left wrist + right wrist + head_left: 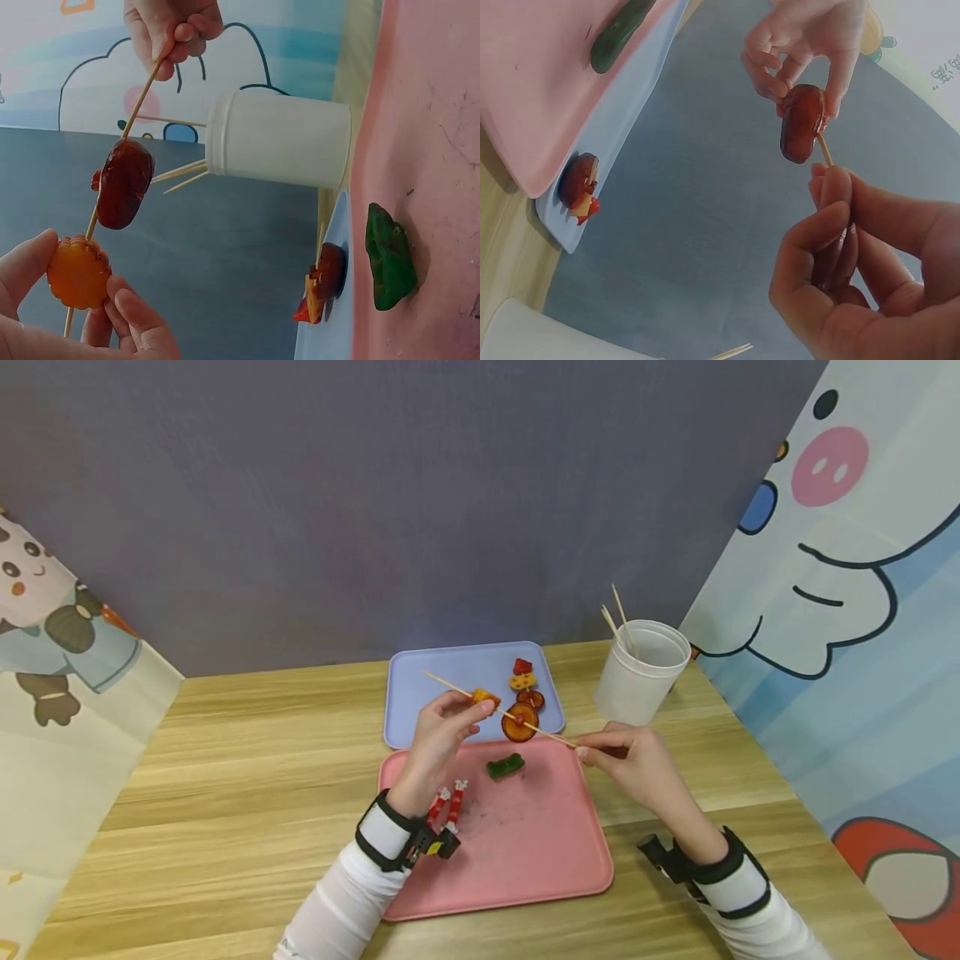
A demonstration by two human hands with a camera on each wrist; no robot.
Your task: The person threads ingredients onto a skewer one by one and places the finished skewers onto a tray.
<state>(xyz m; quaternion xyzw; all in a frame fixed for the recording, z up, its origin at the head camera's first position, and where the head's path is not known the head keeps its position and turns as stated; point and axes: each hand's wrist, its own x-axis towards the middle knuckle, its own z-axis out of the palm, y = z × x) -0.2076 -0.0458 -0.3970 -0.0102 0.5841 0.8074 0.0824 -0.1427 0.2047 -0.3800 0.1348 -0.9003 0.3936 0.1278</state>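
Observation:
My left hand (438, 731) pinches a yellow-orange, crinkle-edged slice (79, 274) between thumb and fingers, threaded on a thin wooden skewer (553, 737). Farther along the skewer sits a glossy red-brown round piece (126, 184) with a small red nub at its middle. My right hand (630, 762) grips the skewer's near end between thumb and fingertips. Both hands hold it slanted in the air over the trays. Below lies a dark green food piece (506, 767) on the pink tray (540, 860).
Behind the pink tray, a blue tray (442, 668) carries another skewer with a red piece (522, 666), a spotted yellow piece (522, 681) and brown rounds. A white tub (630, 693) with several sticks stands at right. Small red-and-white figures (455, 802) lie near my left wrist.

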